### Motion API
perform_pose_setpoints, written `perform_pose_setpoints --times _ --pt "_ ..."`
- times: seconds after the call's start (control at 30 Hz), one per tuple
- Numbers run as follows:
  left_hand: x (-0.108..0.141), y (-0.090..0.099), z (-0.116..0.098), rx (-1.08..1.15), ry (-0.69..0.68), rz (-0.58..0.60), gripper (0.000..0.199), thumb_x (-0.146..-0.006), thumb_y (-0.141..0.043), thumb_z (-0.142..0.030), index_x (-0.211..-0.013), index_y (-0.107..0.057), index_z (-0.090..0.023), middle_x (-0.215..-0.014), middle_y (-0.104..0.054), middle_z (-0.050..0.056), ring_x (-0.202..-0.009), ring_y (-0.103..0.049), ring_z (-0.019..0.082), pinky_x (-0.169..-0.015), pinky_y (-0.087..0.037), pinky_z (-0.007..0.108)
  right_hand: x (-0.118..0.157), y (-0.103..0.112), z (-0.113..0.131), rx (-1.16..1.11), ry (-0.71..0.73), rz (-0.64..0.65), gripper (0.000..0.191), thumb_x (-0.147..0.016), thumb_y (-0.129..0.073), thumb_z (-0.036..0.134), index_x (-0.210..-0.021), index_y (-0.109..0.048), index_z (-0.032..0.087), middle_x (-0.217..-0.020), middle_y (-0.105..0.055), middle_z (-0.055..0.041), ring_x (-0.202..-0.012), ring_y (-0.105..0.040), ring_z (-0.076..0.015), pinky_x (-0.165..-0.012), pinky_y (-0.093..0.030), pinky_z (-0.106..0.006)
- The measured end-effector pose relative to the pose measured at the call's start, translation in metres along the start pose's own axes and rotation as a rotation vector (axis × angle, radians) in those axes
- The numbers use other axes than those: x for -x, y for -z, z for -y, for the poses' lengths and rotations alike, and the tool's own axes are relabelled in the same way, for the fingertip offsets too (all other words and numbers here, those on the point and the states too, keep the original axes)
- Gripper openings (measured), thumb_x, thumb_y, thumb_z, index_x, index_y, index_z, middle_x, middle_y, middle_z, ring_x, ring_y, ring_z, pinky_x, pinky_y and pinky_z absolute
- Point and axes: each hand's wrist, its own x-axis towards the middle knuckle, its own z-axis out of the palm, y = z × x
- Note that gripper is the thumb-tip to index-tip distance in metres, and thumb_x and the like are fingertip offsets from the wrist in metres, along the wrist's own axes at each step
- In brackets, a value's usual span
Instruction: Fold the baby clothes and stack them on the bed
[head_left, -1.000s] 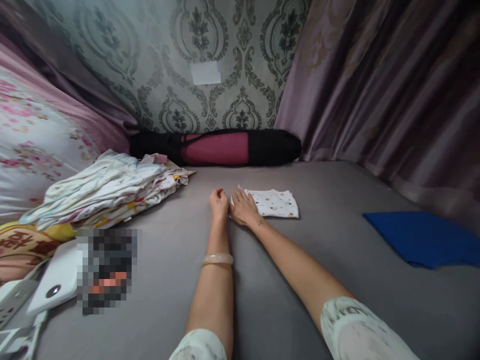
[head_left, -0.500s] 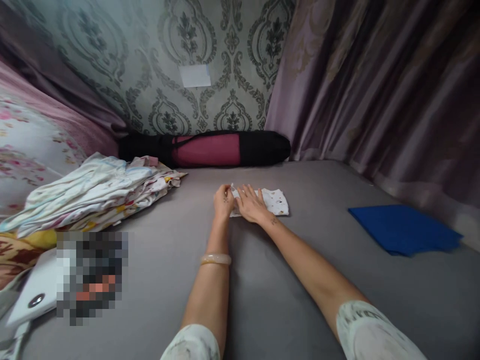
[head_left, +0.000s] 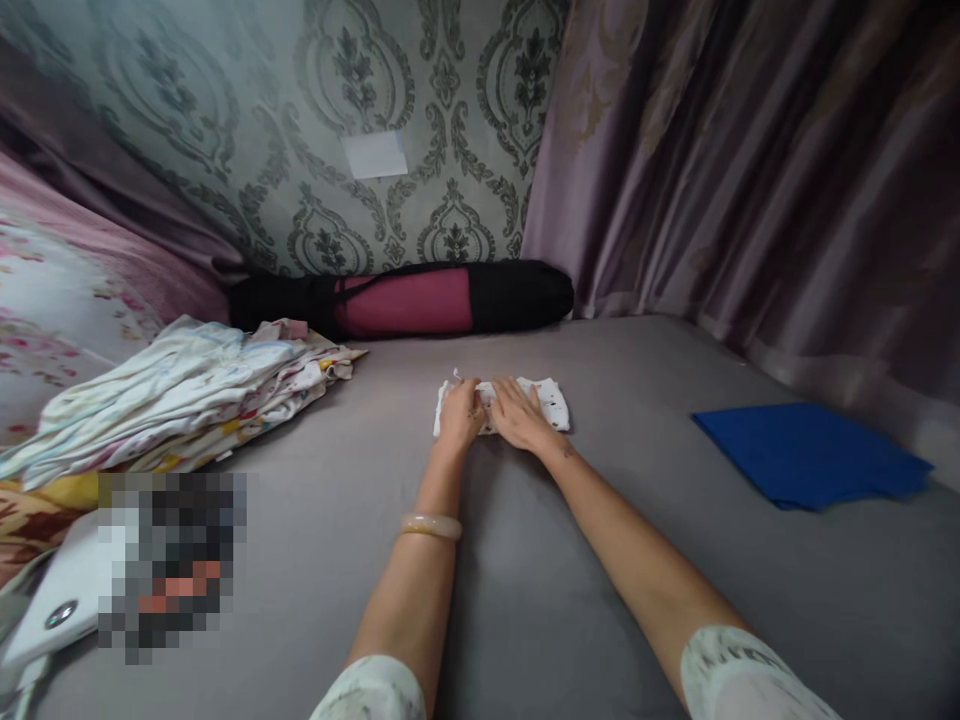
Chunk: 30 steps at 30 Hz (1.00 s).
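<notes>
A small folded white cloth with dark specks (head_left: 553, 405) lies flat on the grey sheet (head_left: 570, 560) in front of me. My left hand (head_left: 461, 412) rests on the left part of the cloth, its fingers stretched forward over it. Beside it, my right hand (head_left: 517, 412) lies flat on the middle of the cloth, fingers spread. A small white tie or string end (head_left: 456, 373) sticks out past the cloth's far left edge. The underside of both hands is hidden.
At the left is a pile of patterned clothes (head_left: 202, 390), with a white phone-like device (head_left: 71, 600) and cable nearer me. A blue folded sheet (head_left: 806, 455) lies at the right. A black and pink long bag (head_left: 405, 300) runs along the wall.
My left hand has shifted from the cloth's left edge onto its top, and its fingers have straightened. My right hand has moved slightly right and stays flat on the cloth.
</notes>
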Motion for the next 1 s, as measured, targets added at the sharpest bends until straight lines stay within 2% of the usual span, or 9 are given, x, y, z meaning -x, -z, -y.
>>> perform_pose_setpoints --times 0.07,0.13,0.23,0.33,0.5,0.73,0.8,0.9,1.0 --pt "0.003 -0.003 -0.003 -0.084 -0.034 0.047 0.041 -0.095 -0.034 -0.023 -0.129 -0.055 -0.014 -0.133 -0.058 0.013 -0.133 -0.043 0.027 -0.11 -0.032 0.044 0.002 -0.001 -0.007 0.05 -0.014 -0.042 0.056 -0.099 -0.019 0.036 -0.15 -0.032 0.016 -0.157 -0.027 -0.0091 -0.146 -0.016 -0.0271 -0.116 -0.007 -0.054" --pt "0.007 -0.009 -0.005 -0.152 -0.012 0.106 0.045 -0.097 -0.032 -0.03 -0.134 -0.051 -0.014 -0.143 -0.049 0.013 -0.139 -0.035 0.03 -0.114 -0.026 0.049 0.004 -0.005 -0.012 0.084 -0.013 -0.034 0.054 -0.099 -0.022 0.037 -0.148 -0.036 0.021 -0.156 -0.029 -0.0077 -0.145 -0.017 -0.0285 -0.114 -0.009 -0.056" --pt "0.01 -0.014 -0.006 -0.215 0.035 0.153 0.048 -0.099 -0.028 -0.034 -0.14 -0.046 -0.017 -0.15 -0.04 0.01 -0.141 -0.03 0.029 -0.116 -0.023 0.05 0.004 -0.01 -0.014 0.104 -0.016 -0.036 0.052 -0.099 -0.022 0.036 -0.148 -0.037 0.024 -0.156 -0.031 -0.0063 -0.144 -0.018 -0.0287 -0.114 -0.01 -0.057" --pt "0.011 -0.014 -0.008 -0.265 0.028 0.153 0.048 -0.099 -0.026 -0.035 -0.14 -0.046 -0.02 -0.149 -0.042 0.008 -0.141 -0.032 0.027 -0.115 -0.024 0.048 0.003 -0.009 -0.014 0.089 -0.019 -0.008 0.053 -0.099 -0.022 0.037 -0.148 -0.036 0.024 -0.156 -0.031 -0.0066 -0.144 -0.019 -0.0292 -0.113 -0.012 -0.057" --pt "0.011 -0.008 -0.01 -0.365 0.008 0.055 0.053 -0.099 -0.026 -0.04 -0.14 -0.046 -0.013 -0.148 -0.043 0.011 -0.143 -0.027 0.028 -0.118 -0.017 0.047 0.003 -0.009 -0.022 0.1 -0.043 -0.083 0.056 -0.1 -0.02 0.041 -0.15 -0.032 0.018 -0.157 -0.026 -0.0098 -0.146 -0.014 -0.0281 -0.114 -0.004 -0.057" --pt "0.011 -0.006 -0.008 -0.358 0.089 0.149 0.061 -0.098 -0.023 -0.047 -0.144 -0.04 -0.012 -0.152 -0.037 0.014 -0.142 -0.029 0.03 -0.117 -0.018 0.049 0.001 -0.012 -0.029 0.098 -0.084 -0.038 0.058 -0.1 -0.018 0.042 -0.149 -0.035 0.016 -0.156 -0.028 -0.01 -0.144 -0.02 -0.0278 -0.114 -0.011 -0.054" --pt "0.011 -0.005 -0.006 -0.374 0.078 0.097 0.061 -0.098 -0.021 -0.048 -0.144 -0.04 -0.012 -0.152 -0.036 0.014 -0.144 -0.025 0.03 -0.118 -0.014 0.05 0.001 -0.01 -0.031 0.102 -0.092 -0.049 0.059 -0.1 -0.017 0.042 -0.149 -0.033 0.015 -0.156 -0.028 -0.0111 -0.144 -0.019 -0.0275 -0.115 -0.009 -0.053" --pt "0.01 -0.003 0.0 -0.388 0.081 0.035 0.064 -0.098 -0.018 -0.05 -0.145 -0.039 -0.012 -0.154 -0.033 0.013 -0.146 -0.016 0.03 -0.118 -0.005 0.052 0.0 -0.008 -0.038 0.146 -0.178 -0.133 0.063 -0.099 -0.019 0.043 -0.149 -0.029 0.006 -0.156 -0.025 -0.0161 -0.145 -0.015 -0.0277 -0.116 -0.004 -0.05" --pt "0.008 -0.003 0.008 -0.355 0.135 0.127 0.066 -0.097 -0.019 -0.051 -0.147 -0.035 -0.011 -0.154 -0.032 0.013 -0.146 -0.017 0.032 -0.118 -0.006 0.053 -0.002 -0.009 -0.044 0.154 -0.268 -0.114 0.068 -0.099 -0.02 0.046 -0.147 -0.03 -0.001 -0.155 -0.027 -0.0194 -0.145 -0.017 -0.0287 -0.116 -0.005 -0.047"
